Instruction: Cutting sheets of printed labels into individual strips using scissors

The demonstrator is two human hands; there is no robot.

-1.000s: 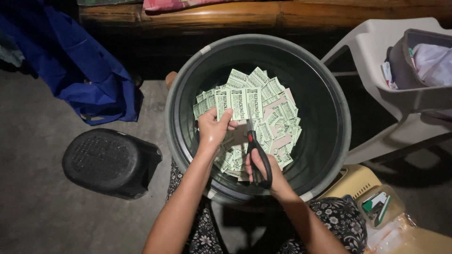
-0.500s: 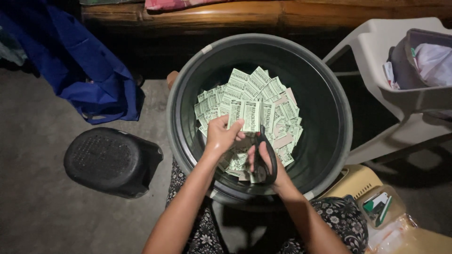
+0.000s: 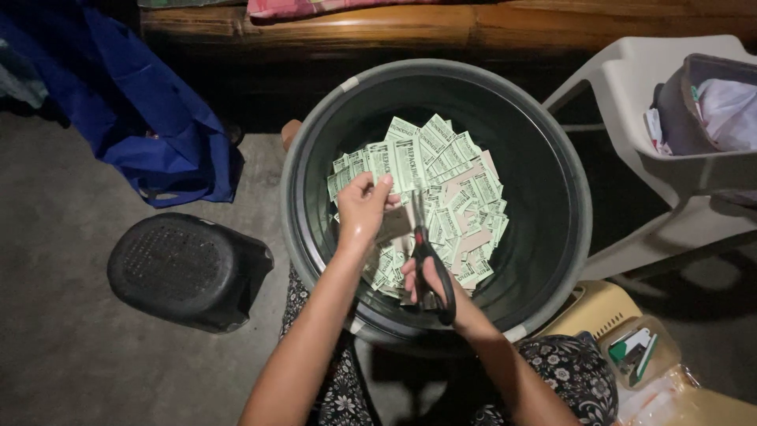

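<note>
Scissors (image 3: 430,264) in right hand (image 3: 430,288), fingers closed through handles, blades at a paper strip (image 3: 398,166) pinched by left hand (image 3: 363,209). Tub (image 3: 568,237) beneath holds many cut slips (image 3: 465,205); strip only partly cut. Stool (image 3: 185,268) left.

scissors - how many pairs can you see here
1. The scissors are in the right hand, over the grey tub, cutting the green strip held by the left hand. Others could lie hidden under the cut labels.
</note>
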